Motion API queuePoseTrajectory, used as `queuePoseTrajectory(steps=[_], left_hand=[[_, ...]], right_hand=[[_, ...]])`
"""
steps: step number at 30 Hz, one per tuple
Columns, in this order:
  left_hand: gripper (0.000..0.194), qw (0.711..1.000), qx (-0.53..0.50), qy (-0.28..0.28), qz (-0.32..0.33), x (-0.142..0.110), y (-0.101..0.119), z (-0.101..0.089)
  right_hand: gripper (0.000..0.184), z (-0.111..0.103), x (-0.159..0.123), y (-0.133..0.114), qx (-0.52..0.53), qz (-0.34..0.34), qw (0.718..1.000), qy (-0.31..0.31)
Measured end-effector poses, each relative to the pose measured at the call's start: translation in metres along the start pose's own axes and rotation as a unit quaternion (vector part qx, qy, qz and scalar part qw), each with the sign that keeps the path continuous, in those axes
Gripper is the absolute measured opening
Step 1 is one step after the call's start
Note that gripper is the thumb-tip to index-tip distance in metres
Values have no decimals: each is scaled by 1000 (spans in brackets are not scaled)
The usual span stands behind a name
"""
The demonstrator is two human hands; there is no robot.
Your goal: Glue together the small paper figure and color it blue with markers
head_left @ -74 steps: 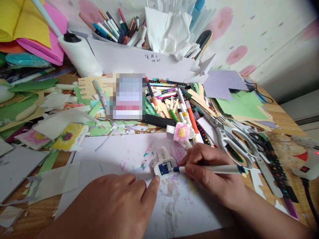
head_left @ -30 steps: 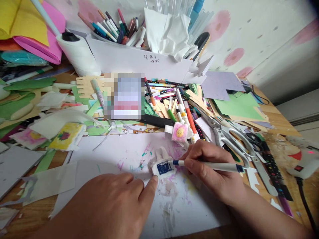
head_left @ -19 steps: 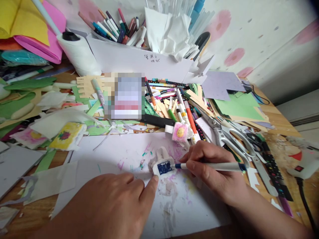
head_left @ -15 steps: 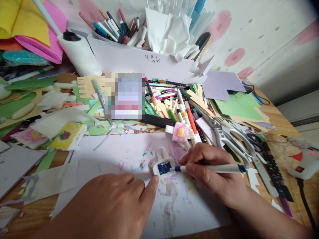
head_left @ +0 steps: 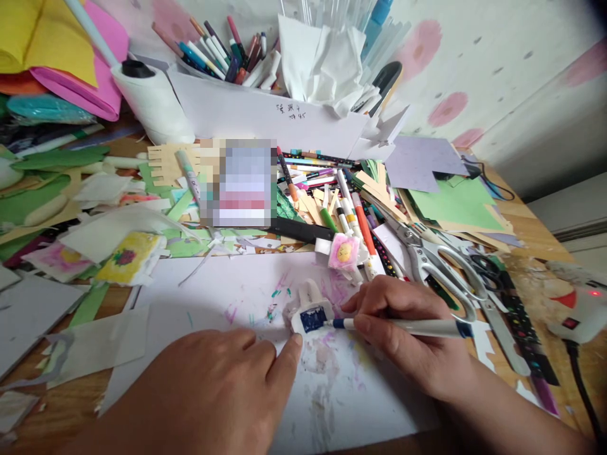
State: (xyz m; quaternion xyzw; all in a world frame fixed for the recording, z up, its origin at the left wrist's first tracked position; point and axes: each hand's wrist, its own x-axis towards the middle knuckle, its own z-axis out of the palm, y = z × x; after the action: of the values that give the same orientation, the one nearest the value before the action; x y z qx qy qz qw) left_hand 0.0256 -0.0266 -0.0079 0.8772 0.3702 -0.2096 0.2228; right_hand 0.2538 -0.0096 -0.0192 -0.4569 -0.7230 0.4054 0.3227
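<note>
My right hand (head_left: 408, 335) is closed around a white marker (head_left: 412, 327) with a blue end, held nearly level. Its tip touches or almost touches the right edge of a dark blue rectangle on a small white piece (head_left: 296, 321), which looks like paper or clay with a tab at the top. Against the near edge of that piece presses one digit of my left hand (head_left: 227, 385), the other fingers curled under and partly hidden. Both hands rest over a white sheet (head_left: 190, 287) smudged with pink, teal and grey marks.
Silver scissors (head_left: 415, 253) lie right of the sheet, near a white plug strip (head_left: 576, 316). Markers and paper strips pile up behind, before a white paper box (head_left: 256, 120) of pens. A blurred-out rectangle (head_left: 246, 183) stands there. Paper scraps and a yellow painted square (head_left: 128, 259) lie left.
Very little differs. The marker tip has shifted slightly along the right side of the blue rectangle, and my left hand stays in place.
</note>
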Motion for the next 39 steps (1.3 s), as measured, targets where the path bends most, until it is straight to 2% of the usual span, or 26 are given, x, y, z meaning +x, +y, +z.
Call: queuePoseTrajectory(steps=[17, 28, 39], left_hand=[[53, 1000, -18, -7, -7, -1, 1, -3], [53, 1000, -12, -13, 5, -1, 2, -7], [51, 1000, -21, -5, -13, -1, 1, -1]], right_hand=[[18, 11, 3, -9, -2, -47, 999, 1], [18, 11, 6, -10, -5, -52, 999, -14], [16, 14, 6, -7, 11, -42, 999, -7]])
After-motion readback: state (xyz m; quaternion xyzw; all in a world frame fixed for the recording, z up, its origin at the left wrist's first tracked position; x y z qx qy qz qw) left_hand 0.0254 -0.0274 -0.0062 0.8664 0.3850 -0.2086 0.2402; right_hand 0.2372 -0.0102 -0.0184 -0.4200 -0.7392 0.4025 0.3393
